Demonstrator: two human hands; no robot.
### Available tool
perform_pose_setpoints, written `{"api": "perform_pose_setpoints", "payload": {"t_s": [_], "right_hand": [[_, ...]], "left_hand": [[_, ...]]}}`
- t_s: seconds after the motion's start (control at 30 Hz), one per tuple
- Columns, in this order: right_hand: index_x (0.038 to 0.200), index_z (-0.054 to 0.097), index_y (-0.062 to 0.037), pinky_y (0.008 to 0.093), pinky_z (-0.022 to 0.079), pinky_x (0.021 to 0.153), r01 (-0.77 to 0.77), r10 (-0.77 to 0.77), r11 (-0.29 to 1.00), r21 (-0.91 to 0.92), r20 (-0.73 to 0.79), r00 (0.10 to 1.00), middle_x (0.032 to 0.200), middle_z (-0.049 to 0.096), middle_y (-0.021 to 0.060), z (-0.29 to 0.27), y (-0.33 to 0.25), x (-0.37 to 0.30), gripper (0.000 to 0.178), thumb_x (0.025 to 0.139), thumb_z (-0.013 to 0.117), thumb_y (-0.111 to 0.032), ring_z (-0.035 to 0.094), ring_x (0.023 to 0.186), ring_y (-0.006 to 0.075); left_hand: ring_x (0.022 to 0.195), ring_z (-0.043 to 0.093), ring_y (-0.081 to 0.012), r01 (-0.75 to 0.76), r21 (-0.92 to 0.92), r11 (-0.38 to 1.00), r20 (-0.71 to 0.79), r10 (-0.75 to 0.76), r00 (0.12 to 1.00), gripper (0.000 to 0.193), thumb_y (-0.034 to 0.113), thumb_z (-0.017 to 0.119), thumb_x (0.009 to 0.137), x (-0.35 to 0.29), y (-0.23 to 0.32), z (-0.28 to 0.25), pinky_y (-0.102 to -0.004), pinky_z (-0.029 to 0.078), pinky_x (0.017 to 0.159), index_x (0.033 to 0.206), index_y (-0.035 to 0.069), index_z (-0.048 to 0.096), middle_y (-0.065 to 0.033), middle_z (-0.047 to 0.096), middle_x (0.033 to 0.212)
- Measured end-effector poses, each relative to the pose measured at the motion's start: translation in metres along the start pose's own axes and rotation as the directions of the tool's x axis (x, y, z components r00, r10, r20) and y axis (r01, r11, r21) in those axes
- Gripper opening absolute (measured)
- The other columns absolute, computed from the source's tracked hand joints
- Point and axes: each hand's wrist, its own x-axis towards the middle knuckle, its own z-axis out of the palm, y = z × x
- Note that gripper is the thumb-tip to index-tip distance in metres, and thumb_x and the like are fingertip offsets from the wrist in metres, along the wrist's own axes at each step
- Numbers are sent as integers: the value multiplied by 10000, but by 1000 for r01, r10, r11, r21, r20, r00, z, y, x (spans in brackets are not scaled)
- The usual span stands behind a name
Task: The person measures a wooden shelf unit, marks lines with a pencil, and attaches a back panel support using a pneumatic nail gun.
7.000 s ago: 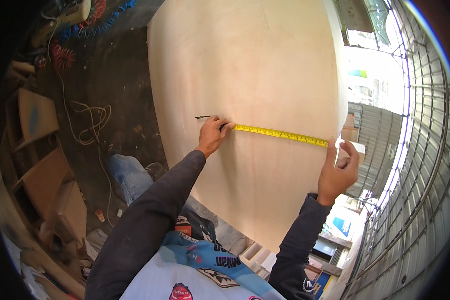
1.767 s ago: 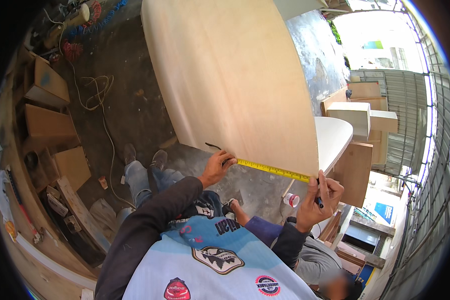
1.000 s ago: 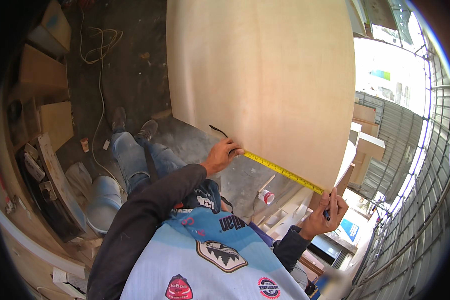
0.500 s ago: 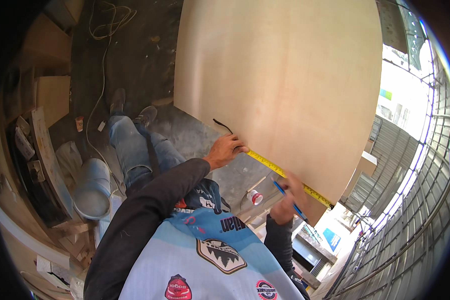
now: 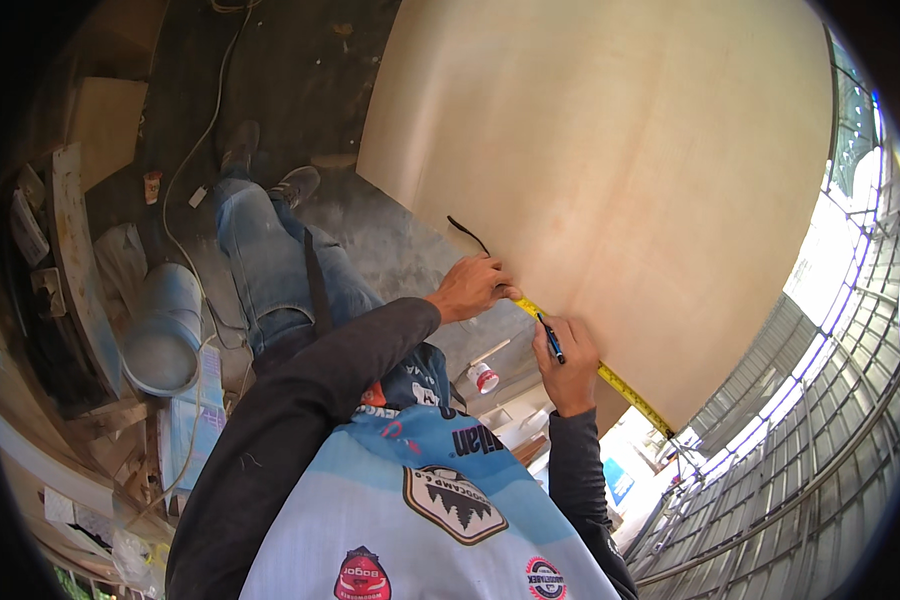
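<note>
A large pale plywood sheet [image 5: 610, 170] spreads out before me. Along its near edge runs a yellow tape measure [image 5: 632, 396], drawn out to the sheet's right corner. My left hand [image 5: 473, 288] is closed on the tape's left end at the edge; its case is hidden under the fingers. A black strap [image 5: 467, 234] sticks out beyond that hand onto the wood. Close by on the right, my right hand [image 5: 570, 372] grips a blue-and-black pen [image 5: 551, 340], its tip beside the tape. That hand also covers part of the tape.
Below the edge sits a small red-and-white tub [image 5: 483, 377] with a stick. To the left are a grey bucket [image 5: 162, 335], a white cable [image 5: 210, 120], a paper cup [image 5: 152, 187] and leaning boards [image 5: 82, 270]. Metal mesh [image 5: 770, 480] curves along the right.
My right hand has slid left along the tape, nearer my left hand, and the pen's tip now points up at the tape. My left hand stays on the tape; the view has shifted.
</note>
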Motion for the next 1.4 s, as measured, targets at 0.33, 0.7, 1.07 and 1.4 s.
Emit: {"api": "perform_pose_setpoints", "payload": {"t_s": [0.33,0.7,1.07,1.4], "right_hand": [[949,642,7,405,482,647,44,-43,999,-17,37,998,796,602,151,-3,2,1,158,799,691,-2,593,722,323],[957,648,10,404,490,667,37,-32,998,-53,96,995,808,620,153,-4,3,4,185,778,695,6,603,738,323],[973,651,1,393,500,698,51,-45,998,-48,109,993,856,650,146,-1,6,3,208,771,703,-7,622,777,320],[973,651,-2,392,500,706,55,-48,997,-56,105,993,871,648,144,-1,7,2,203,776,700,-14,621,787,319]], "left_hand": [[769,596,-278,-40,13,999,-39,41,998,254,388,683,837,1,-3,4,-424,478,676,791,142,728,-58,602,751],[837,608,-287,-5,8,1000,6,5,1000,243,383,677,840,3,-5,6,-428,485,723,807,150,736,-56,616,794],[866,599,-280,20,25,999,57,-22,998,316,454,638,855,2,-6,7,-434,475,740,825,153,732,-54,612,805],[850,592,-282,27,24,999,68,-29,997,336,469,622,865,1,-4,7,-434,468,731,818,153,727,-57,598,783]]}}
